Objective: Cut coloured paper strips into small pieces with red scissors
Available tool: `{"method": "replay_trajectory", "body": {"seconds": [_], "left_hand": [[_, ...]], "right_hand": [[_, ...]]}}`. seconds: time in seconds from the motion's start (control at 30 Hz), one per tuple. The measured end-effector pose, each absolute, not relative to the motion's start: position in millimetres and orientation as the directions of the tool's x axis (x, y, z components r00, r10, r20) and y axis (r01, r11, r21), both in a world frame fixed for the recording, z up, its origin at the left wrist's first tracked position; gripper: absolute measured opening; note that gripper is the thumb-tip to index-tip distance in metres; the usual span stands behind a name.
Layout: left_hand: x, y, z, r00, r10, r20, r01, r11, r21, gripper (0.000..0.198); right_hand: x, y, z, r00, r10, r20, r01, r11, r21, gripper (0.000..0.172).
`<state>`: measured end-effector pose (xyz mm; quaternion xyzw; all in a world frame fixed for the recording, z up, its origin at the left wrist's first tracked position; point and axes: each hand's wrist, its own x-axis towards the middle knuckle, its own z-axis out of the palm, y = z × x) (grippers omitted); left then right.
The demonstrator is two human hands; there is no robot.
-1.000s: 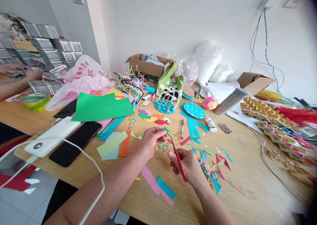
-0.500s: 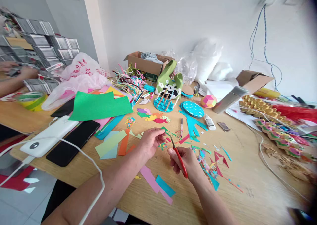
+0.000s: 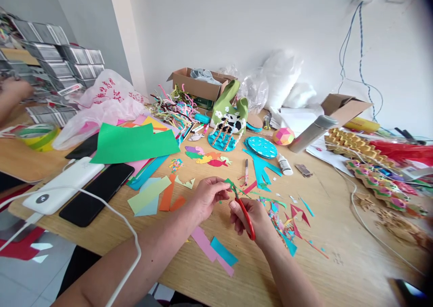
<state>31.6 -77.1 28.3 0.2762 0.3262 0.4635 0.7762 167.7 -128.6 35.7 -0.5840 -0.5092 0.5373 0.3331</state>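
My left hand [image 3: 210, 195] pinches a small piece of green paper [image 3: 229, 182] between thumb and fingers. In my right hand [image 3: 253, 219] is a pair of red-handled scissors [image 3: 248, 221], my fingers closed round the loops. The scissor blades meet the green paper just right of my left fingertips; whether they are parted is too small to tell. Beyond my hands lie several coloured paper fish [image 3: 208, 157]. A little pile of tiny paper bits [image 3: 176, 165] sits left of the fish. Cut scraps [image 3: 282, 221] are scattered beside my right hand.
Green sheets [image 3: 135, 142] top a paper stack at left, near a black phone [image 3: 96, 195] and a white power bank [image 3: 62, 185]. A white cable crosses over my left forearm. A grey flask [image 3: 313, 134] and glue bottle [image 3: 284, 165] stand right. A co-worker's hand [image 3: 16, 89] shows far left.
The scissor blades have swung more upright and come up to the green paper by my left fingertips. The view has shifted slightly. At far left, the co-worker's hand has moved left.
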Motion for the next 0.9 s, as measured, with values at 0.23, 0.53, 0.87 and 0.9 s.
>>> {"method": "replay_trajectory", "body": {"seconds": [0.23,0.53,0.87,0.9], "left_hand": [[31.0,-78.4,28.9,0.389,0.890,-0.239,-0.484,0.418,0.769,0.016],[30.8,-77.3,24.6,0.376,0.906,-0.195,-0.404,0.349,0.846,0.016],[28.0,-71.7,22.6,0.315,0.930,-0.187,-0.291,0.282,0.914,0.019],[27.1,-70.9,23.1,0.317,0.930,-0.186,-0.281,0.279,0.918,0.020]], "right_hand": [[169.1,-127.9,32.5,-0.117,0.947,-0.299,0.224,-0.268,-0.937,0.041],[169.8,-128.4,36.5,-0.134,0.951,-0.280,0.239,-0.243,-0.940,0.040],[170.2,-128.4,37.2,-0.149,0.949,-0.277,0.251,-0.235,-0.939,0.041],[170.0,-128.5,37.7,-0.147,0.950,-0.275,0.252,-0.233,-0.939,0.041]]}}
